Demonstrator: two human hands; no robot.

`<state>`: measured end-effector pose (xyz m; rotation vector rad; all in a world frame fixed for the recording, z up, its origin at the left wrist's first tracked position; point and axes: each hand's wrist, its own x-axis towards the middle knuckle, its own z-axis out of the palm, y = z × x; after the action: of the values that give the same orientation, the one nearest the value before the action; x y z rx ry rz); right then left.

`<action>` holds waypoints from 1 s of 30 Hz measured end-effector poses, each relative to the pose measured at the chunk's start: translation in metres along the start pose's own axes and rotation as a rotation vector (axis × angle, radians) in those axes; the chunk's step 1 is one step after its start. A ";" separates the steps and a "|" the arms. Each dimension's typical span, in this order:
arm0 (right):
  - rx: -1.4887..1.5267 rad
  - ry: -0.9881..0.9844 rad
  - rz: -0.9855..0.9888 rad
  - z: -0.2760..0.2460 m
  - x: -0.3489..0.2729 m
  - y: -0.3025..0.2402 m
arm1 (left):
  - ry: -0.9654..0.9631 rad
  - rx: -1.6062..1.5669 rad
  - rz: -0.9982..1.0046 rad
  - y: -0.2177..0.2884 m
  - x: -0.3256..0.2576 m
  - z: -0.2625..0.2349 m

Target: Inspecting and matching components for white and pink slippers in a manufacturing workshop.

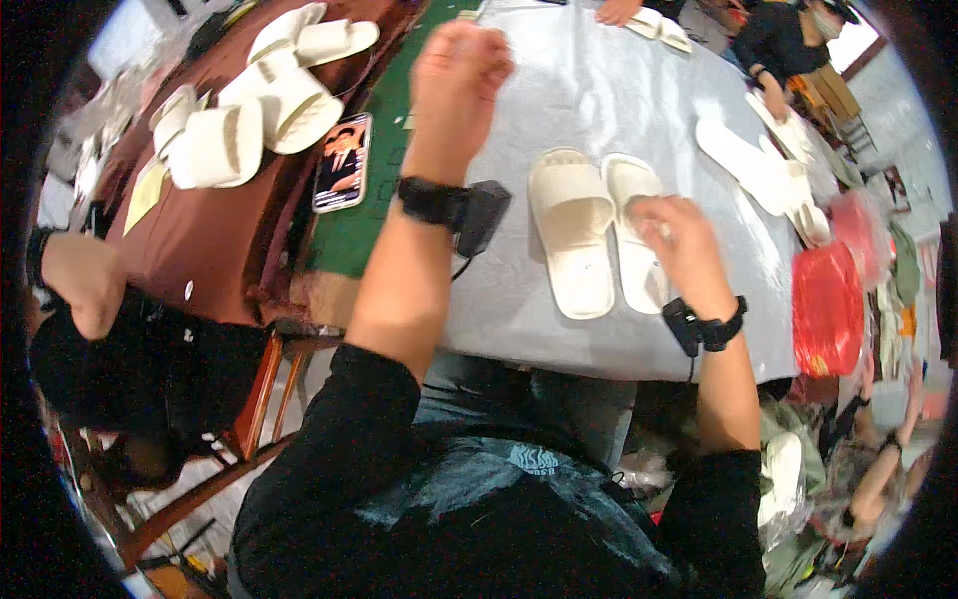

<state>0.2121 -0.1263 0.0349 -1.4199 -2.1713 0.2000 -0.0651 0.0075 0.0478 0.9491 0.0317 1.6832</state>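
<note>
A pair of cream open-toed slippers lies side by side on the pale cloth in front of me: the left slipper shows whole, the right slipper is partly covered. My right hand hovers over or touches the right slipper's strap. Motion blurs its fingers, so their grip is unclear. Beyond the slippers and to their left, my left hand is raised above the table with its fingers curled in. Whatever it may hold is hidden. Both wrists wear black strapped devices.
Several cream slippers lie on a brown cloth at left, near a phone on green cloth. More slippers and a red plastic bag are at right. Other people's hands work around the table.
</note>
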 end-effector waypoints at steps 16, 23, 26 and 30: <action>-0.382 0.312 0.340 -0.053 -0.013 0.084 | -0.259 -0.391 0.059 0.181 -0.099 0.067; -1.068 0.307 0.704 -0.253 -0.145 0.253 | 0.031 0.206 0.028 0.128 -0.122 0.057; -1.184 -0.250 0.763 -0.273 -0.202 0.298 | -0.060 0.289 0.001 0.110 -0.122 0.063; -0.785 0.180 1.079 -0.253 -0.203 0.275 | -0.038 0.336 -0.127 0.093 -0.125 0.075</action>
<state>0.6242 -0.2268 0.0680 -2.7951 -1.1306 -0.4424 -0.0923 -0.1611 0.0725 1.2026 0.3515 1.5687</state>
